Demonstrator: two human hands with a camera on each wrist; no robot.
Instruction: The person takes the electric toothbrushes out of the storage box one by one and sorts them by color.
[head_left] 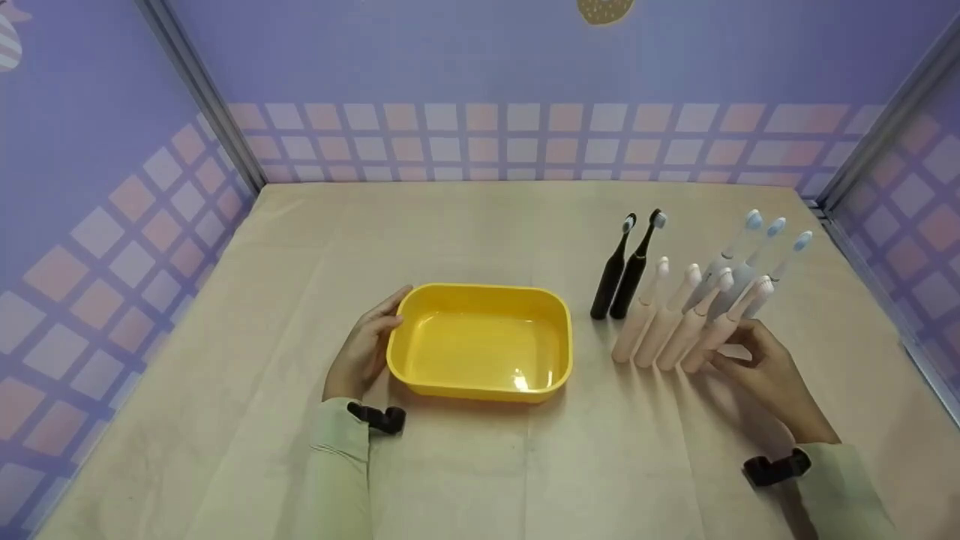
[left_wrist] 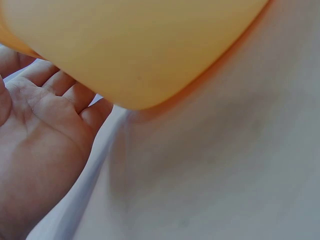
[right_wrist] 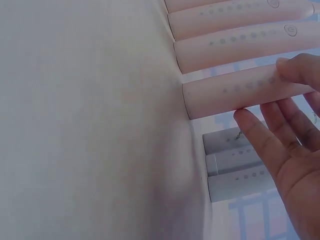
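Note:
My right hand (head_left: 765,367) pinches the handle of the rightmost pale pink electric toothbrush (right_wrist: 235,91) between thumb and fingers. That toothbrush stands upright at the end of a row of several pink ones, such as this pink toothbrush (head_left: 657,335). My left hand (head_left: 365,349) holds the left side of a yellow plastic basin (head_left: 480,394), with the thumb at its rim. In the left wrist view the fingers of the left hand (left_wrist: 45,130) lie against the outer wall of the basin (left_wrist: 140,60), and their tips are hidden behind it.
Two black electric toothbrushes (head_left: 628,281) stand right of the basin. Behind the pink row are three pale bluish-white toothbrushes (head_left: 739,281), partly hidden. A beige cloth (head_left: 450,480) covers the table. Purple checked panels (head_left: 487,75) enclose the back and sides.

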